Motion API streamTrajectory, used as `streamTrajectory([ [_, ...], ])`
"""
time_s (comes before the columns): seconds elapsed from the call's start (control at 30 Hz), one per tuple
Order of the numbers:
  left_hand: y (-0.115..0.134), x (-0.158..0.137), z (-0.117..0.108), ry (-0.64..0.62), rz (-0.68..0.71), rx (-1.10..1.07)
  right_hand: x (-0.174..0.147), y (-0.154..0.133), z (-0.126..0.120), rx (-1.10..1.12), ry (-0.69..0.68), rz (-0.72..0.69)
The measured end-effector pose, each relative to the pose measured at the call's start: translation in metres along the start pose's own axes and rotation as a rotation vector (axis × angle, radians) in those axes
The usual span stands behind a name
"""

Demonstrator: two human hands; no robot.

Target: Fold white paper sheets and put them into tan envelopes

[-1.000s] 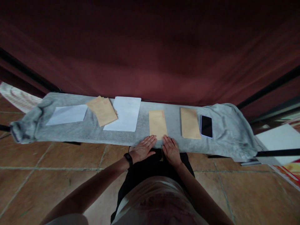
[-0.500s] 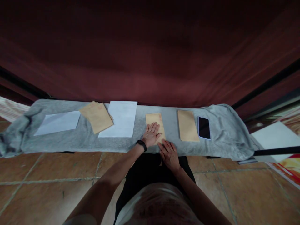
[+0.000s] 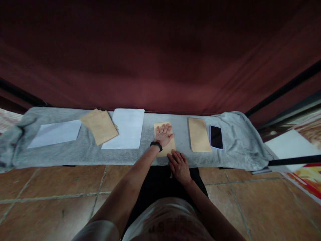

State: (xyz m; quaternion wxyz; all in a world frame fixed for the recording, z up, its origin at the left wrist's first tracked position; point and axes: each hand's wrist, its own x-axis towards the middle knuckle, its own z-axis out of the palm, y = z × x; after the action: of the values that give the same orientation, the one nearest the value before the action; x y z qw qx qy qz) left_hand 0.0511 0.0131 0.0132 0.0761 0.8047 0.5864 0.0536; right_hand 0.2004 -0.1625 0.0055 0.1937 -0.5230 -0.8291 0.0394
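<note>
A tan paper envelope (image 3: pixel 165 152) lies upright in front of me on the grey cloth. My left hand (image 3: pixel 163 134), with a black band at the wrist, rests flat on its upper part, fingers stretched out and pointing away from me. At the envelope's lower right corner, my right hand (image 3: pixel 180 165) lies with its fingers extended, the fingertips on or just beside the edge. Neither hand grips anything. Part of the envelope's face is hidden under the left hand.
To the right are a stack of tan envelopes (image 3: pixel 199 135) and a phone (image 3: pixel 216 137). Leftward lie white paper sheets (image 3: pixel 129 127), a fanned pile of envelopes (image 3: pixel 102 129) and another white sheet (image 3: pixel 55 134). The grey cloth (image 3: pixel 150 159) covers a narrow bench before a dark red surface (image 3: pixel 160 90).
My left hand has slid up the envelope, away from me, and slightly to the right. The right hand stays by the lower right corner. The whole view has shifted slightly.
</note>
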Motion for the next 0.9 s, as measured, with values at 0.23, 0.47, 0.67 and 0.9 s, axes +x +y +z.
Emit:
streamTrajectory([
  [0.23, -0.001, -0.017, 0.005, -0.005, 0.109, -0.014, 0.001, 0.001, 0.0, 0.06, 0.011, 0.002],
  [0.47, 0.0, -0.069, 0.007, 0.027, 0.296, -0.016, 0.002, 0.005, 0.005, 0.209, 0.07, 0.034],
  [0.67, -0.002, -0.114, -0.005, 0.041, 0.458, -0.009, 0.013, 0.022, 0.004, 0.392, 0.117, 0.183],
  [0.9, -0.009, -0.136, -0.007, -0.011, 0.632, -0.008, 0.061, 0.037, 0.008, 0.262, -0.111, -0.062],
])
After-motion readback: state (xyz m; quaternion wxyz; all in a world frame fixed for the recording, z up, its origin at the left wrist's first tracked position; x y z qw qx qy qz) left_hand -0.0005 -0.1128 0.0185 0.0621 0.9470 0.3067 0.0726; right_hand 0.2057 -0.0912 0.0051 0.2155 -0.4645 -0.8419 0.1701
